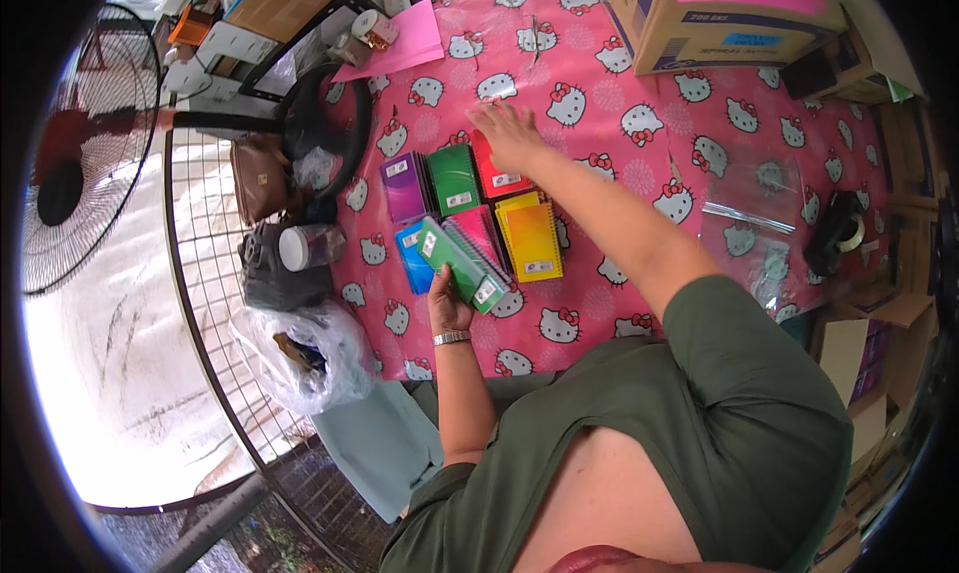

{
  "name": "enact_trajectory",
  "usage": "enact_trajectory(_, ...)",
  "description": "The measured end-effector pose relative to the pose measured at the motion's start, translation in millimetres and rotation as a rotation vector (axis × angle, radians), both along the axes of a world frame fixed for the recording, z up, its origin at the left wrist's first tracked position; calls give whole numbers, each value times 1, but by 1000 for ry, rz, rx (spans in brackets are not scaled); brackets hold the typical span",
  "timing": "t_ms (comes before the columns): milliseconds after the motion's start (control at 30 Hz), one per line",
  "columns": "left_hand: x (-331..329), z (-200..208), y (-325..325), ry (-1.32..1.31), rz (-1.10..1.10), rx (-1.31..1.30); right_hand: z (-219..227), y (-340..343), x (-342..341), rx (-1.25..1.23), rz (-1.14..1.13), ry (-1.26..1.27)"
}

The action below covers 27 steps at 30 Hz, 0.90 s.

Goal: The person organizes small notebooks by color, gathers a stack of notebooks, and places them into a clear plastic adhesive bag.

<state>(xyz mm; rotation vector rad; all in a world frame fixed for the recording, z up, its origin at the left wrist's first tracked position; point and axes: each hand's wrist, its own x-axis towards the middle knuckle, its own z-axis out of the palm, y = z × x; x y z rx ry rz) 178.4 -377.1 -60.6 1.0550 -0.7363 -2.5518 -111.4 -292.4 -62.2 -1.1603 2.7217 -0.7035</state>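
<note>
My left hand, with a metal watch at the wrist, is closed around the lower side of some green spiral notebooks, held tilted above the table. Under them lie blue notebooks and pink notebooks, partly covered. My right hand reaches far forward, fingers stretched and apart, over the upper end of the red notebooks; whether it presses on them I cannot tell. Beside these stand stacks of purple notebooks, green notebooks and yellow notebooks.
A pink patterned cover spreads over the table. Clear plastic bags and a tape dispenser lie to the right. At the back right is a cardboard box. A fan, a white jar and a plastic bag are left.
</note>
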Motion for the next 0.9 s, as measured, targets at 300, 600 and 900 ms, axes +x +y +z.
enact_trajectory(300, 47, 34, 45, -123, -104, -69, 39, -47, -50, 656, 744, 185)
enact_trajectory(600, 58, 6, 78, -148, -65, -84, 56, -51, -45, 787, 838, 240)
enact_trajectory(900, 90, -13, 101, -181, -56, -16, -25, 24, -69, 232, 95, -288)
